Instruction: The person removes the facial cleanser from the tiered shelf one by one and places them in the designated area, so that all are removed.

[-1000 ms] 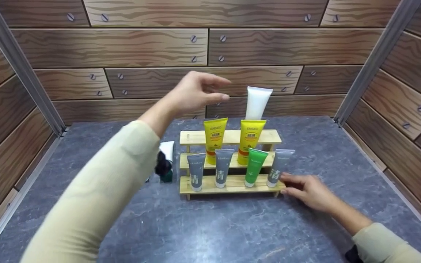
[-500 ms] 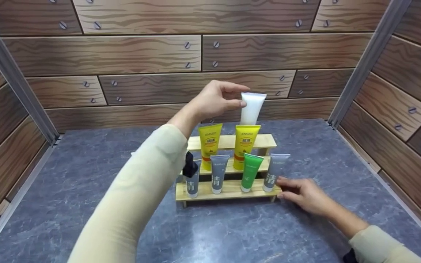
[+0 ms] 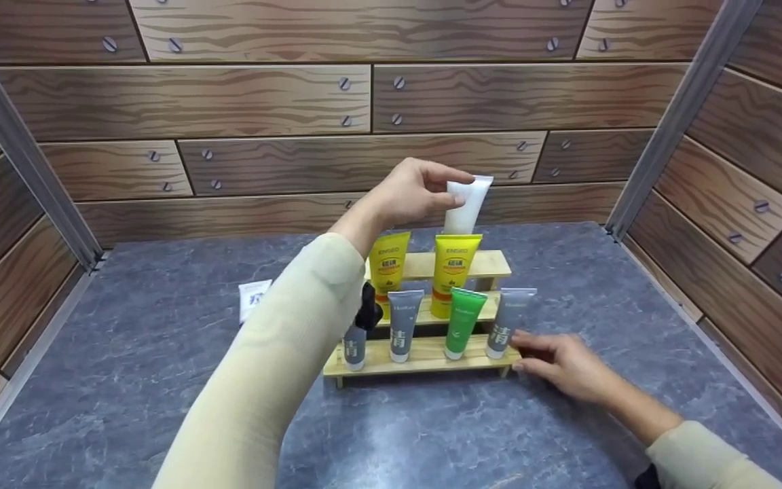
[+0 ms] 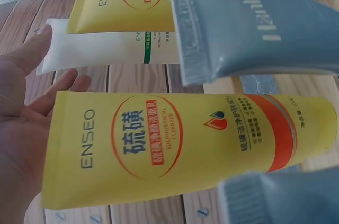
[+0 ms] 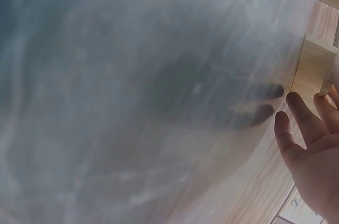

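A white tube (image 3: 466, 207) stands at the back of the stepped wooden rack (image 3: 425, 361). My left hand (image 3: 454, 193) pinches its crimped top end between thumb and fingers. In the left wrist view the left hand (image 4: 39, 68) touches the end of the white tube (image 4: 106, 49), just behind a yellow tube (image 4: 185, 150). My right hand (image 3: 528, 356) rests on the table, relaxed fingers against the rack's right end; the right wrist view shows the right hand (image 5: 304, 115) beside the rack's wood (image 5: 313, 57).
The rack holds two yellow tubes (image 3: 389, 263), three grey tubes (image 3: 402, 324) and a green tube (image 3: 462, 320). A small white packet (image 3: 253, 299) lies on the grey stone-look table (image 3: 126, 380) left of the rack. Wood-print walls enclose three sides.
My left hand moved right and down from empty air to the white tube's top and closed on it. The right hand stayed at the rack's right end.
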Available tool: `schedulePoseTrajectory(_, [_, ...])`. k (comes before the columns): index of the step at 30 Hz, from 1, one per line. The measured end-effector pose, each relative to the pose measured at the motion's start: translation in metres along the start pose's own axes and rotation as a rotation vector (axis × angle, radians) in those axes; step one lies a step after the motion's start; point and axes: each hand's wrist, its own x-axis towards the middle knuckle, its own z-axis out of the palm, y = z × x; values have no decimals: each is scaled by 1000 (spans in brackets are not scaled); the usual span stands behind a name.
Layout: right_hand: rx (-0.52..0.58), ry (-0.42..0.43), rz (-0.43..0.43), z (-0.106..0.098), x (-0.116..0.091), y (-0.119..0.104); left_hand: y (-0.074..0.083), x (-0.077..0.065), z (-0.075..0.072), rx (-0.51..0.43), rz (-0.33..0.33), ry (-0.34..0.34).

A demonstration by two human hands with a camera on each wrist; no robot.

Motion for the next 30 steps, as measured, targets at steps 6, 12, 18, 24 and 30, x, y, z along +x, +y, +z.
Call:
schedulePoseTrajectory(6, [-30,19,-32,-1,0,0,-1,0,3,-6,-17,5])
schedulePoseTrajectory(12, [-24,9,-32,1,1,0,-3,1,6,2,-43,8])
schedulePoseTrajectory(18, [-15,-3,-18,0,1,0,-3,1,9,22,-47,43])
schedulePoseTrajectory(24, [-2,-14,3,-1,0,-1,-2,1,10,73,-40,73])
schedulePoseTrajectory(30, [2,-17,19,-1,0,-1,-1,0,8,105,-28,96])
